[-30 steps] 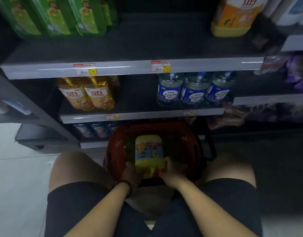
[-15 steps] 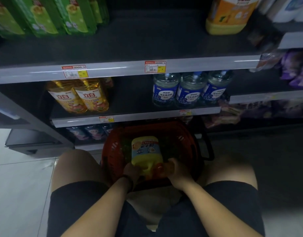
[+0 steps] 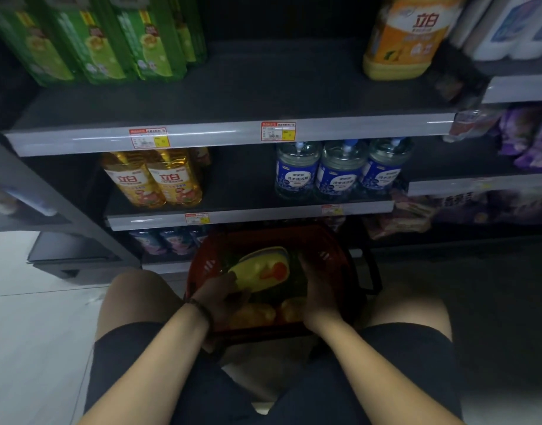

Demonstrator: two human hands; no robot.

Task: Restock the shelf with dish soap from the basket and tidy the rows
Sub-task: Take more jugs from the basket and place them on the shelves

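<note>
Dish soap bottle (image 3: 263, 269): yellow, lying tilted inside my red basket (image 3: 334, 256).
Left hand (image 3: 220, 294): fingers wrapped on the bottle's near end.
Right hand (image 3: 317, 289): in the basket beside it; I cannot tell its grip.
Shelf (image 3: 233, 136): above.

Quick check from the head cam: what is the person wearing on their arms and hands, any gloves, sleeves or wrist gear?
Both hands are bare, no gloves: left hand, right hand. Both forearms are uncovered, with no sleeves in view. The left wrist carries a thin dark band, like a cord or bead bracelet. The right wrist shows nothing. Dark shorts cover the thighs.
</note>
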